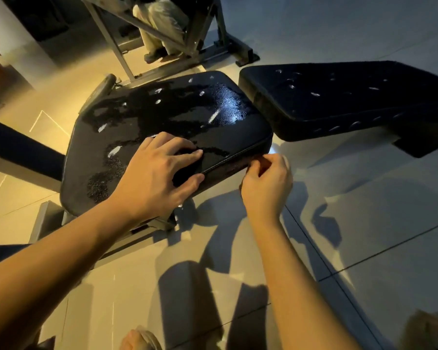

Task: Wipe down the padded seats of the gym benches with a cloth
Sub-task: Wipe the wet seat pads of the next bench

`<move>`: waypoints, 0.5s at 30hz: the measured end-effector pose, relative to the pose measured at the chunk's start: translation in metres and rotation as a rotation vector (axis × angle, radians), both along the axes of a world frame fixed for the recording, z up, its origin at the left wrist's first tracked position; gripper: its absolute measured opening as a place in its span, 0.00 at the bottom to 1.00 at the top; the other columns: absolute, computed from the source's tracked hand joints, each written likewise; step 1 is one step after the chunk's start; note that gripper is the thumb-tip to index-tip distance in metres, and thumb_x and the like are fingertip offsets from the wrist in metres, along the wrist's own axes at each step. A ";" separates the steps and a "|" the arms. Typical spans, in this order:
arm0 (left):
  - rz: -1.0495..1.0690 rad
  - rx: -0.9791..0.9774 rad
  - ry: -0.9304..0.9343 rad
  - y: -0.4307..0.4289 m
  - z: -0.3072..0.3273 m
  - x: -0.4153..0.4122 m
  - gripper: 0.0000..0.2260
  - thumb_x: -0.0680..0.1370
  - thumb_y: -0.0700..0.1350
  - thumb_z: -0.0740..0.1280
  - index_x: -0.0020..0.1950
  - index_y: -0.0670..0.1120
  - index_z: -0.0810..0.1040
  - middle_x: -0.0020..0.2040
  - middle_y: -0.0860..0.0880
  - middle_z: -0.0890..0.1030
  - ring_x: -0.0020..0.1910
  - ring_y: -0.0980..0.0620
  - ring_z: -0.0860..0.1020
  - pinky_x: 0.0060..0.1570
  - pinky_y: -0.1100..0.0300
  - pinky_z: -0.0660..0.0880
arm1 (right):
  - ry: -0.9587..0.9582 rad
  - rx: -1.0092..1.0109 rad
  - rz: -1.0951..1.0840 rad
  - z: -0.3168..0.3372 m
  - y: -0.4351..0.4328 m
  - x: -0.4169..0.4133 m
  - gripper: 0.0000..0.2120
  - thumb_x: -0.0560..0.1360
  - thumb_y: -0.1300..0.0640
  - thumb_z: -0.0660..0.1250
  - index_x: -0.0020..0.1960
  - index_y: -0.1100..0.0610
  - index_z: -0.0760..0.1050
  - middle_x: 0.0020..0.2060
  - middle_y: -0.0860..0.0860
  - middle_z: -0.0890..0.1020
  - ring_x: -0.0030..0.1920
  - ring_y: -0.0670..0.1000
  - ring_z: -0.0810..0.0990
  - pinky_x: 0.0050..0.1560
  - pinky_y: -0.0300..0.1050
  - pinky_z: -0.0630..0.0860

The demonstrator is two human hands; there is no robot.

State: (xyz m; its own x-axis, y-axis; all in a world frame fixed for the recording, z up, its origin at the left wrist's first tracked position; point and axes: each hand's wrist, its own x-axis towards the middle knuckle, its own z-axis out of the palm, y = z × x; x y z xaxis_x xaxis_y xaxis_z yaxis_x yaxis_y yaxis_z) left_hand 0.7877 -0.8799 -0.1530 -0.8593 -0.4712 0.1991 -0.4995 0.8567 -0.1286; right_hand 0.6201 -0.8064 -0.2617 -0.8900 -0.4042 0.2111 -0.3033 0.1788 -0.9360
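Observation:
A black padded seat [167,117], its cover cracked and flaking, fills the middle of the view. My left hand [159,173] lies on the seat's near right corner with fingers spread, thumb over the piped front edge. My right hand [266,183] is beside that corner, its fingers curled and pinched against the seat's side wall. No cloth shows plainly; whether the right hand's fingers hide one I cannot tell. A second black pad [344,97], also scuffed, lies to the right, a narrow gap apart from the first.
The bench's grey metal frame [147,231] runs under the seat on a tiled floor [364,223]. Another grey frame [187,56] stands behind, with a person's legs and shoes [159,36] beyond it. A dark beam [23,145] comes in from the left.

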 end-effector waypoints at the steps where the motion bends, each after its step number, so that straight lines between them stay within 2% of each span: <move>1: -0.001 0.003 0.000 0.000 0.000 0.000 0.24 0.80 0.59 0.62 0.70 0.47 0.79 0.64 0.50 0.78 0.61 0.47 0.72 0.56 0.54 0.65 | -0.019 -0.013 -0.027 0.000 0.001 -0.003 0.04 0.77 0.64 0.67 0.51 0.61 0.78 0.46 0.49 0.75 0.48 0.56 0.78 0.42 0.33 0.59; 3: 0.002 0.001 0.004 0.000 0.000 0.000 0.24 0.80 0.60 0.61 0.69 0.47 0.80 0.64 0.50 0.78 0.60 0.47 0.73 0.56 0.54 0.65 | -0.008 -0.025 0.080 0.010 0.007 0.021 0.03 0.78 0.62 0.67 0.52 0.59 0.78 0.46 0.47 0.74 0.48 0.51 0.77 0.43 0.32 0.63; 6: 0.003 -0.002 0.007 -0.001 0.001 0.001 0.25 0.80 0.60 0.60 0.70 0.47 0.79 0.64 0.50 0.78 0.60 0.47 0.72 0.56 0.53 0.66 | 0.067 -0.028 0.268 0.014 0.018 0.064 0.05 0.80 0.58 0.66 0.56 0.55 0.76 0.50 0.45 0.75 0.48 0.41 0.72 0.45 0.25 0.69; 8: 0.004 0.006 0.011 -0.001 0.001 0.000 0.25 0.80 0.60 0.60 0.70 0.48 0.79 0.64 0.50 0.78 0.60 0.47 0.72 0.56 0.55 0.65 | 0.084 -0.015 0.233 0.008 0.013 0.054 0.06 0.80 0.58 0.66 0.56 0.56 0.77 0.50 0.45 0.75 0.48 0.41 0.72 0.44 0.25 0.68; 12: -0.008 0.010 0.013 0.000 0.001 -0.001 0.24 0.80 0.60 0.61 0.70 0.47 0.79 0.64 0.49 0.78 0.61 0.47 0.72 0.56 0.56 0.64 | -0.081 0.010 0.055 -0.003 0.003 0.004 0.03 0.79 0.62 0.66 0.51 0.60 0.78 0.46 0.47 0.75 0.46 0.48 0.74 0.46 0.38 0.70; 15: -0.005 0.000 0.013 0.001 0.001 -0.001 0.25 0.80 0.60 0.60 0.70 0.47 0.79 0.63 0.49 0.79 0.60 0.46 0.73 0.57 0.55 0.64 | -0.007 -0.025 0.170 0.013 0.011 0.031 0.03 0.79 0.61 0.67 0.52 0.57 0.77 0.47 0.46 0.75 0.47 0.44 0.73 0.44 0.31 0.67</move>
